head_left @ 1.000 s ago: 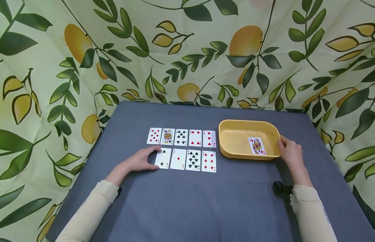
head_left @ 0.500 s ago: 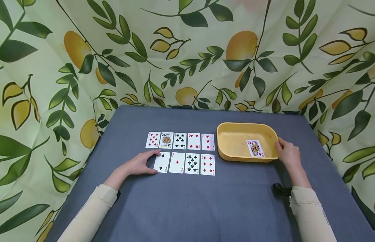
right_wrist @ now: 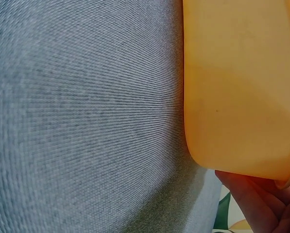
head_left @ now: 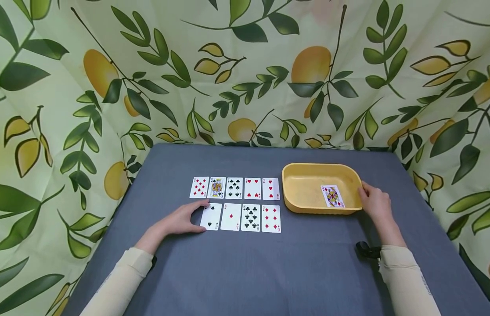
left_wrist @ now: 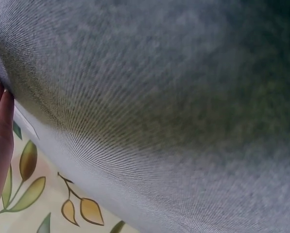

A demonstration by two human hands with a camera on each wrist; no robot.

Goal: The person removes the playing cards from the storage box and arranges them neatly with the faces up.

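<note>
My left hand spans the two of spades, fingertips at its top edge and thumb at its bottom left corner. That card lies face up at the left end of the nearer row. Beside it are the ace of diamonds, a clubs card and the six of diamonds. On the right, my right hand pinches the right end of a yellow plastic tray. In the right wrist view its fingers sit under the tray's rim. A queen card lies face up inside the tray.
Behind the nearer row is a second row of face-up cards, among them a king and a hearts card close to the tray. Grey-blue cloth covers the table. A leaf-patterned curtain hangs behind and at both sides.
The head view has tilted up a little, so everything sits lower in it. Both hands keep their places at the two of spades and the tray.
</note>
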